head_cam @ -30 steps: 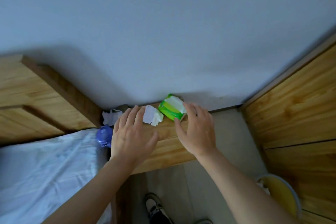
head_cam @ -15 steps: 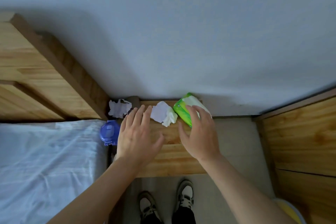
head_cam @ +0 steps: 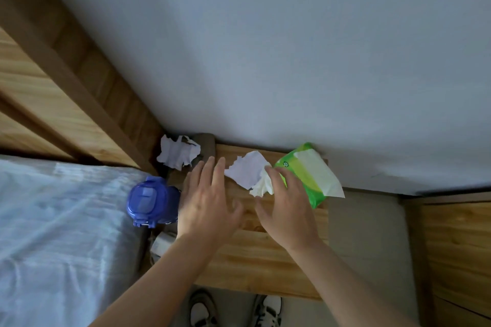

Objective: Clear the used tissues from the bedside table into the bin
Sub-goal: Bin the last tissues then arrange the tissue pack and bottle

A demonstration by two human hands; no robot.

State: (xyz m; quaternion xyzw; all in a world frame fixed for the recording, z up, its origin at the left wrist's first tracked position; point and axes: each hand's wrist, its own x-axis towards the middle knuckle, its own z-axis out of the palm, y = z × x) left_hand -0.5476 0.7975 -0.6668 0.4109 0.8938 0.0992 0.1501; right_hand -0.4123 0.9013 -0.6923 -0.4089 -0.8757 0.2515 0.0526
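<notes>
Head view: crumpled white tissue (head_cam: 245,171)

bedside table (head_cam: 265,260): light honey wood with striped grain. centre tissue (head_cam: 247,172): white, cream at its lower crumple. corner tissue (head_cam: 176,154): white. wipe pack (head_cam: 310,180): bright green with a yellow-green band and a pale cream flap. bottle (head_cam: 151,200): blue-violet. bed sheet (head_cam: 53,220): pale blue-white. wall (head_cam: 265,48): plain grey-white. shoes (head_cam: 202,312): white with dark panels.

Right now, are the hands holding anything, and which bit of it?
Nothing is held yet. The right hand only touches the right edge of the middle crumpled tissue; the left hand is open beside it.
</notes>
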